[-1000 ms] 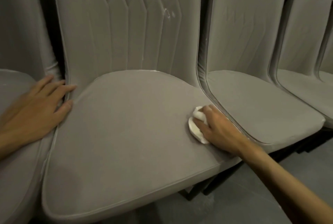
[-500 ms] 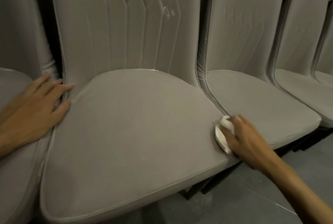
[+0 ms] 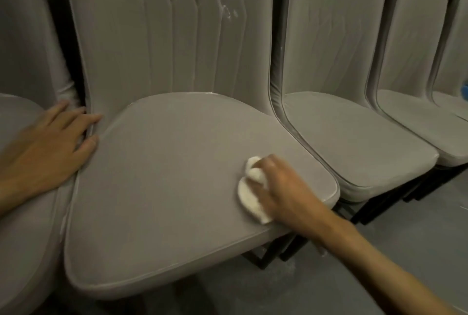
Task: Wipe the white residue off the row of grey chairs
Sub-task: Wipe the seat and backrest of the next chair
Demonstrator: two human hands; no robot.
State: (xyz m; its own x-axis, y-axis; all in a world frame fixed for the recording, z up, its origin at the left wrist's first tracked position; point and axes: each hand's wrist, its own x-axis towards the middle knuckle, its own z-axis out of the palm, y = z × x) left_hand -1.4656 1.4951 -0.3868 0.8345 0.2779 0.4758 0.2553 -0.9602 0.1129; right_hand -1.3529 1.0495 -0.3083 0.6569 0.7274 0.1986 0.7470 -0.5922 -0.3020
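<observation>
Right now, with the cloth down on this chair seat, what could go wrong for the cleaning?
1. The right hand presses the white cloth low on the seat; the white smear up on the backrest and the white line at the rear seam could get missed.
2. Wiping near the seat's right edge may push residue into the gap beside the next chair.

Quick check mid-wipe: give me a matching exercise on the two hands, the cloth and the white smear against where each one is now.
1 left hand
2 right hand
3 cloth
4 white smear

A high on the backrest
B on the seat near its right front corner
C gripping the cloth
D spread flat at the seat's left edge

Pairs: 1-D, 2-C, 3-B, 4-A
</observation>
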